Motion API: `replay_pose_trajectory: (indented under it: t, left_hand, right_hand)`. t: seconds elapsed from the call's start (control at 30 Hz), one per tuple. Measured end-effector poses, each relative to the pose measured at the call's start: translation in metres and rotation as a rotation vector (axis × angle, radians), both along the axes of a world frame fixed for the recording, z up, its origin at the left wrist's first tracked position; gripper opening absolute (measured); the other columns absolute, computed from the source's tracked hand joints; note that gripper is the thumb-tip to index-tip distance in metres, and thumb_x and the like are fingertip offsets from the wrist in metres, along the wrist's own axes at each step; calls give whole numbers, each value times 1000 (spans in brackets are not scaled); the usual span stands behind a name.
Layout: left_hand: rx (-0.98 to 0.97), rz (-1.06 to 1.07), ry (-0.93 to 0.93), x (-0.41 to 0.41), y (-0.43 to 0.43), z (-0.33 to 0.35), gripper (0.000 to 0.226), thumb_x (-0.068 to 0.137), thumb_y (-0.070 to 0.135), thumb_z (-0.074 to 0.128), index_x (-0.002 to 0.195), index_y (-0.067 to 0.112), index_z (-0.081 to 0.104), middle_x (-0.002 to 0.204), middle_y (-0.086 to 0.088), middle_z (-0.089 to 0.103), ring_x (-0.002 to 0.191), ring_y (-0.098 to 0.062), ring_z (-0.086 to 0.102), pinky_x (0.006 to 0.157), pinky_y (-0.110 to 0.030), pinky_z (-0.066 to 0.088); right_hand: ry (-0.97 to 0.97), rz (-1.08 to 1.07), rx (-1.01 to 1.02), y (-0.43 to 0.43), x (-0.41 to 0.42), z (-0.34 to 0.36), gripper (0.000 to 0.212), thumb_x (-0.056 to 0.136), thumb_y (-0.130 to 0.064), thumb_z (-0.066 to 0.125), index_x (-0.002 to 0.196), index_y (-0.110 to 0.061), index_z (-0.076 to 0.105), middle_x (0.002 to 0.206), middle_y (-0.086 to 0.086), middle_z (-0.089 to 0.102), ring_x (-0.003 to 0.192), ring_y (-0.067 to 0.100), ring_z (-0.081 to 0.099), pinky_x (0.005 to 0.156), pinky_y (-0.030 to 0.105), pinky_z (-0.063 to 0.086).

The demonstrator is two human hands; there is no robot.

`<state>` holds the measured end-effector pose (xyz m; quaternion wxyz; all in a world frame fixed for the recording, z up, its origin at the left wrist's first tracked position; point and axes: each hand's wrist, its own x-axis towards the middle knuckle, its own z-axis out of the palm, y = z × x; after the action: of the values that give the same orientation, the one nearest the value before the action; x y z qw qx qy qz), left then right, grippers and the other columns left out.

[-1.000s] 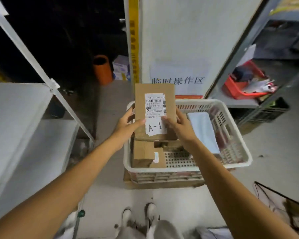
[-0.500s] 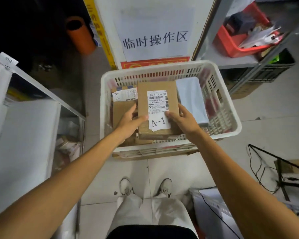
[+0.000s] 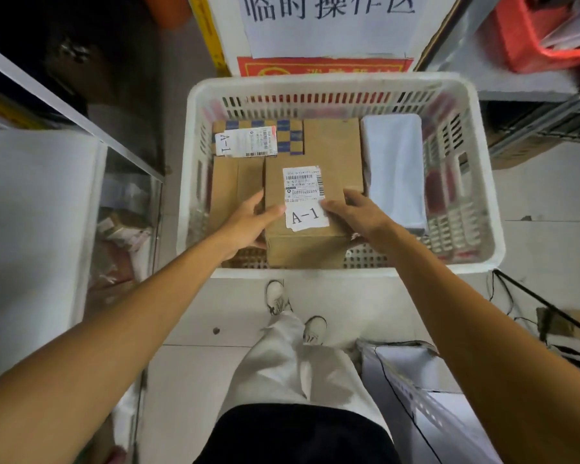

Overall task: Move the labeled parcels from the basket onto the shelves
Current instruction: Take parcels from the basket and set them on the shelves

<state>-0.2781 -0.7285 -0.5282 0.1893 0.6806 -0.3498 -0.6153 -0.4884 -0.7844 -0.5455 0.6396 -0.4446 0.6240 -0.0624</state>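
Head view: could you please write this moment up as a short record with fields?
held parcel: cardboard box, label reads A-1, inside the basket
left hand: grips the box's left edge
right hand: grips the box's right edge
basket type: white, slatted walls
other contents: second A-1 box at the far left; white pouch at the right

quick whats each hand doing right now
Left hand: holding the A-1 parcel by its left edge, thumb on top.
Right hand: holding the same parcel by its right edge.
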Motion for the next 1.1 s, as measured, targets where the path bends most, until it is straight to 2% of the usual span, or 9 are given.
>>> replay_pose_trajectory:
  t: [0.13,0.2,0.27,0.5,0.63,0.73,0.87,0.97,1.1]
  left_hand:
    - [55,-68,-17,4,-7,-16,63,91,17,62,146,27,33,119,-1,64,103,-22,64,79,-44,58]
    - [71,-55,-46,8,-6,-21,69,88,10,64,147,22,31,106,0,64,98,-21,65,75,-41,58]
    - [92,-23,-63,11,-7,-24,74,86,5,65,149,18,26,94,2,61,84,-14,63,69,-34,58]
    - [116,103,-90,20,3,-27,77,83,3,68,147,18,27,96,-2,61,82,-13,62,69,-37,58]
    - [138,82,-163,17,6,-38,76,81,1,70,144,17,30,119,-11,61,102,-26,62,84,-49,55]
    - [140,70,-216,17,8,-47,79,77,2,74,143,16,32,129,-14,56,111,-30,59,87,-50,54]
    - [230,101,-148,27,1,-45,89,80,-2,70,150,20,21,126,-16,56,112,-34,59,84,-52,54]
    - [253,78,-167,28,-4,-45,84,80,-2,70,148,19,25,121,-15,59,105,-32,63,82,-50,56]
    - [271,70,-166,27,-8,-45,71,80,-5,69,137,20,36,108,-12,60,100,-33,64,81,-53,56]
  right_hand:
    - [23,-49,36,0,7,-22,55,86,-29,69,134,-20,43,125,-1,58,107,21,59,68,40,58]
    - [4,-51,31,3,9,-31,63,82,-26,75,134,-18,41,127,2,58,106,24,62,76,48,59]
    - [2,-36,41,2,10,-35,66,81,-26,76,133,-19,38,125,2,56,103,25,62,74,50,59]
    - [-63,76,127,-9,17,-33,56,90,-18,67,134,-19,31,111,0,53,80,23,64,46,29,52]
    - [-55,65,162,-1,25,-47,57,87,-12,69,127,-20,29,120,3,52,105,32,60,60,45,59]
    - [-56,82,172,3,29,-58,58,85,-11,70,124,-23,29,133,10,49,113,35,57,68,48,59]
    - [-91,61,183,0,28,-58,51,91,-21,65,129,-18,31,123,7,52,108,35,59,75,54,58]
    - [-130,-10,217,-3,24,-58,44,94,-23,61,130,-17,36,106,1,56,95,32,64,71,52,58]
    - [-141,31,244,-8,23,-62,39,95,-23,60,126,-19,37,115,11,59,89,34,67,68,49,59]
